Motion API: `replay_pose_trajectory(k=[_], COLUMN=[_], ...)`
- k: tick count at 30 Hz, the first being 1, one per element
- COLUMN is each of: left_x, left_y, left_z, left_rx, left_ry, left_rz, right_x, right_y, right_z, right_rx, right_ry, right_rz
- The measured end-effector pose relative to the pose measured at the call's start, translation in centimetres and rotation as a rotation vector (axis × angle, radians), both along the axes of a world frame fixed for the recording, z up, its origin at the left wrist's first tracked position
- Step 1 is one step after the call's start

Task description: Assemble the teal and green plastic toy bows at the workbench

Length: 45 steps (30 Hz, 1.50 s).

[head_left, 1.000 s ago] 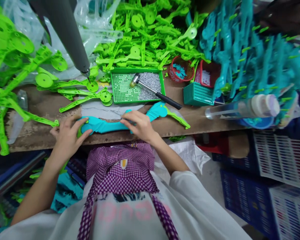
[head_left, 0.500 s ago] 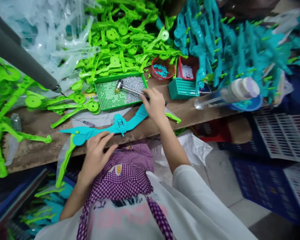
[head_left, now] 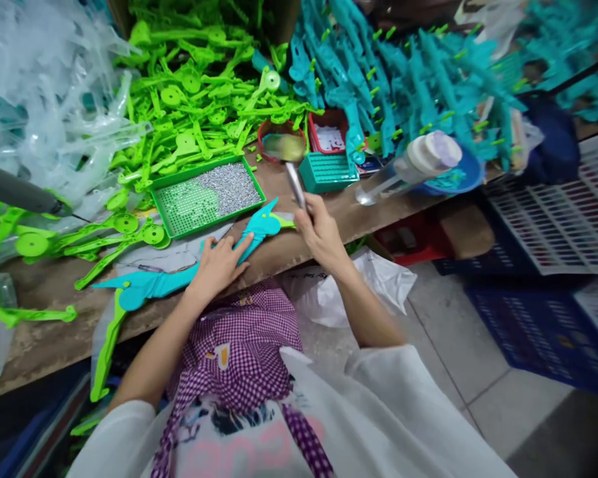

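Where the table is bordered by the checked apron, its front edge is crossed at left by a green arm, whose lower end is hung over open space. This arm is joined to the left end of the blue piece, which is laid slantwise along the front of the table, its right end set farther back. The middle of the piece is hidden by the left hand, whose fingers are spread across it; whether it is also gripped from beneath cannot be told. By the right hand the hammer is clasped, its handle largely concealed by the curled fingers, its raised head blurred. Part of the round red basket is masked by that head. Bare strips are left between the piece's right half and the front edge, and between the green tray and the teal basket. The silvery bits in the tray are too small to be told apart. At left, the driver is cut off; farther back, the green heap and blue heap are cropped above.
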<state>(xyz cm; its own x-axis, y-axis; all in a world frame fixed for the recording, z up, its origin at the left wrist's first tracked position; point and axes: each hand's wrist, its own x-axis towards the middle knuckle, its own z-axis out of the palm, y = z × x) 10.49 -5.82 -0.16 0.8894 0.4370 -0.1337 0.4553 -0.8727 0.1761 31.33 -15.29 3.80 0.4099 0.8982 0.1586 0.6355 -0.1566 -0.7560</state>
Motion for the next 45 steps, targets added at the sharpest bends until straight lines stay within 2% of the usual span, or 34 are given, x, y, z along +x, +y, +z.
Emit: replay_pose_trajectory(k=[3, 5, 7, 9, 12, 15, 20, 24, 27, 30, 32, 34, 37, 39, 41, 45], left_x=[0.3, 0.6, 0.6, 0.6, 0.5, 0.6, 0.6, 0.4, 0.4, 0.3, 0.2, -0.2, -0.9, -1.0, -0.2, 3.9], left_y=[0.3, 0.2, 0.1, -0.2, -0.6, -1.0, -1.1, -1.0, -0.8, -0.2, 0.3, 0.8, 1.1, 1.1, 1.1, 2.1], left_z=[0.2, 0.2, 0.1, 0.1, 0.1, 0.1, 0.0, -0.2, -0.4, -0.5, -0.6, -0.5, 0.0, 0.5, 0.9, 0.8], left_rx=[0.015, 0.010, 0.015, 0.034, 0.075, 0.083, 0.075, 0.067, 0.063, 0.042, 0.007, -0.025, -0.030, -0.029, -0.067, -0.266], left_ry=[0.069, 0.098, 0.118, 0.124, 0.131, 0.139, 0.130, 0.106, 0.092, 0.070, 0.045, 0.035, 0.069, 0.078, 0.034, -0.132], left_rz=[-0.056, -0.094, -0.127, -0.146, -0.133, -0.111, -0.099, -0.106, -0.120, -0.135, -0.133, -0.135, -0.163, -0.161, -0.099, 0.114], right_x=[-0.4, -1.1, -2.0, -2.8, -3.2, -3.1, -3.2, -3.8, -3.6, -2.0, 0.0, 2.4, 5.4, 6.4, 6.3, 4.2], right_y=[-6.2, -9.1, -10.7, -11.3, -10.9, -10.7, -10.9, -10.9, -10.8, -9.5, -7.7, -5.6, -2.9, -1.9, -1.5, -1.6], right_z=[-2.0, -3.9, -5.5, -6.5, -7.0, -6.5, -5.8, -6.9, -7.0, -5.7, -4.6, -3.9, -3.6, -3.6, -3.8, -4.2], right_rx=[-0.023, -0.069, -0.124, -0.163, -0.209, -0.251, -0.128, -0.235, -0.152, -0.061, -0.116, -0.239, -0.397, -0.462, -0.453, -0.289], right_ry=[0.214, 0.241, 0.204, 0.147, 0.067, -0.003, -0.051, 0.001, 0.039, -0.046, -0.187, -0.354, -0.547, -0.611, -0.653, -0.635], right_rz=[-0.103, -0.188, -0.248, -0.232, -0.145, -0.117, -0.194, -0.171, -0.214, -0.287, -0.287, -0.266, -0.206, -0.143, -0.093, -0.028])
